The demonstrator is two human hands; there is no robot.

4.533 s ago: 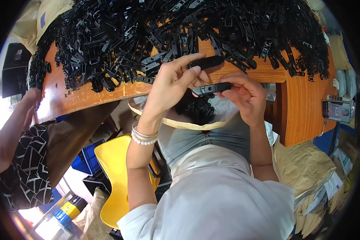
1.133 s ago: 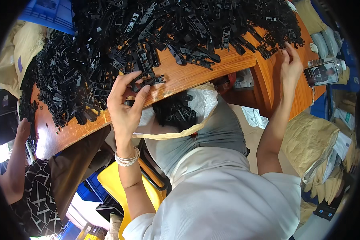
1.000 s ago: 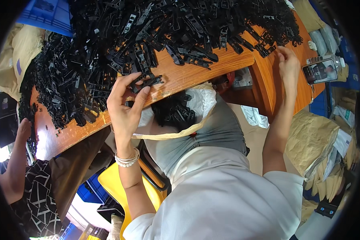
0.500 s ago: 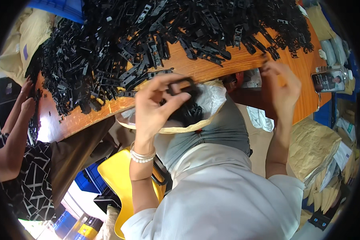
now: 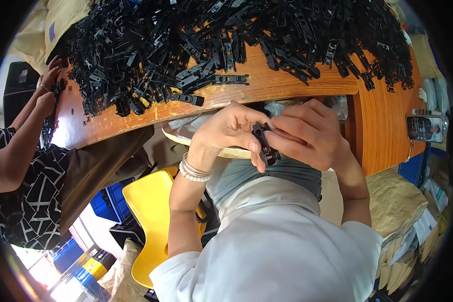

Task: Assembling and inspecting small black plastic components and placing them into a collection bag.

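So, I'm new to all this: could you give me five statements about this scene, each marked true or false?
1. The left hand and right hand are both at one black part. True.
2. White bracelets circle the right wrist. False: they circle the left wrist.
3. The parts heaped on the wooden table are mostly white. False: they are mostly black.
4. A yellow chair stands to the person's right. False: it is to the left.
5. Another person's hand shows at the picture's left. True.
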